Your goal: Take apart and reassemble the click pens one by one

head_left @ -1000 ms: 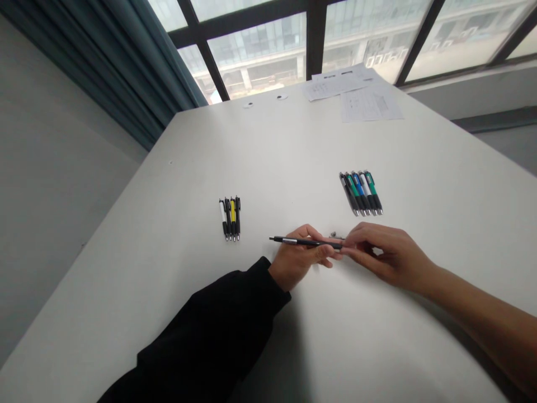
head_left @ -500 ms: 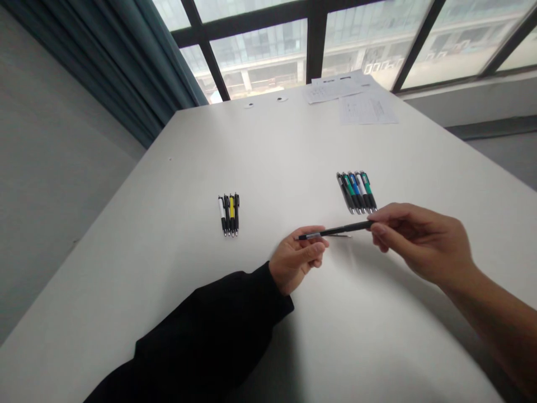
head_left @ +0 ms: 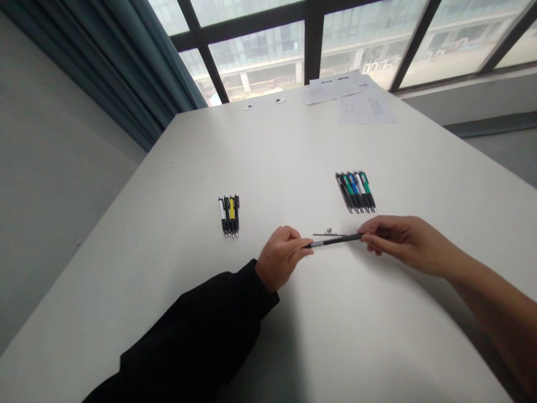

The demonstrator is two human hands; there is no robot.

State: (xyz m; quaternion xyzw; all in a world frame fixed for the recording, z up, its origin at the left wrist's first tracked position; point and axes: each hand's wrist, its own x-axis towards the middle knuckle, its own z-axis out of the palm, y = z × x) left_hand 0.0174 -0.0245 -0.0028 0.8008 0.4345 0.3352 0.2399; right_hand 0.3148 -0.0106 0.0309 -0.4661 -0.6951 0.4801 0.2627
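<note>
A dark pen barrel (head_left: 334,240) lies nearly level between my two hands, just above the white table. My left hand (head_left: 282,254) pinches its left end, where a grey clip shows. On its black right end, my right hand (head_left: 398,243) has thumb and fingers closed. Just behind the barrel, a thin dark pen refill (head_left: 325,234) lies on the table, partly hidden by the barrel and fingers. A small silvery pen part (head_left: 329,230) sits beside the refill; its exact form is too small to make out.
On the left, several pens (head_left: 229,216) lie side by side, white, black and yellow. Another row of pens (head_left: 356,192), with green, blue and white barrels, lies behind my right hand. Printed papers (head_left: 364,107) rest at the table's (head_left: 268,151) far end near the window.
My left hand has turned palm down and now pinches the barrel's left end. The barrel has come lower, and the refill and small silvery part behind it are now in sight.
</note>
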